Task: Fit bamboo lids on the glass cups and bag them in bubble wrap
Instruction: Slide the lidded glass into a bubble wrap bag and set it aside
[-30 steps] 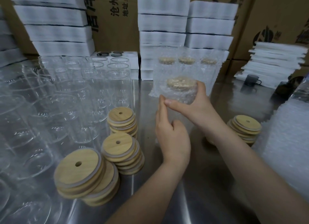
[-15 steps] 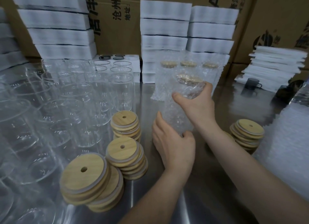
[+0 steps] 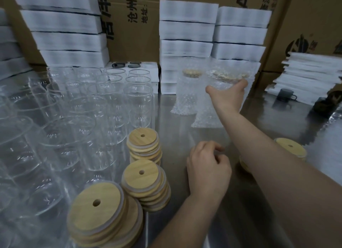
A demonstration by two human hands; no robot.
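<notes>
My right hand (image 3: 228,97) reaches far forward, gripping a lidded glass cup wrapped in bubble wrap (image 3: 212,107); the bag's base touches the steel table (image 3: 185,210). Beside it stands another bagged cup (image 3: 187,92) with its bamboo lid showing through. My left hand (image 3: 208,171) hovers low over the table, fingers loosely curled and empty. Stacks of bamboo lids (image 3: 144,149) (image 3: 146,186) (image 3: 103,216) with straw holes sit left of that hand. Several bare glass cups (image 3: 77,118) fill the left of the table.
White foam blocks (image 3: 187,33) are stacked at the back before cardboard boxes (image 3: 133,25). More bamboo lids (image 3: 290,148) lie right of my forearm. Foam sheets (image 3: 312,77) and a dark mug (image 3: 285,96) sit far right. A bubble wrap pile (image 3: 333,122) edges the right.
My right hand carried the bagged cup away from me and set it beside the other bagged cups. My left hand let go of it, drew back and curled.
</notes>
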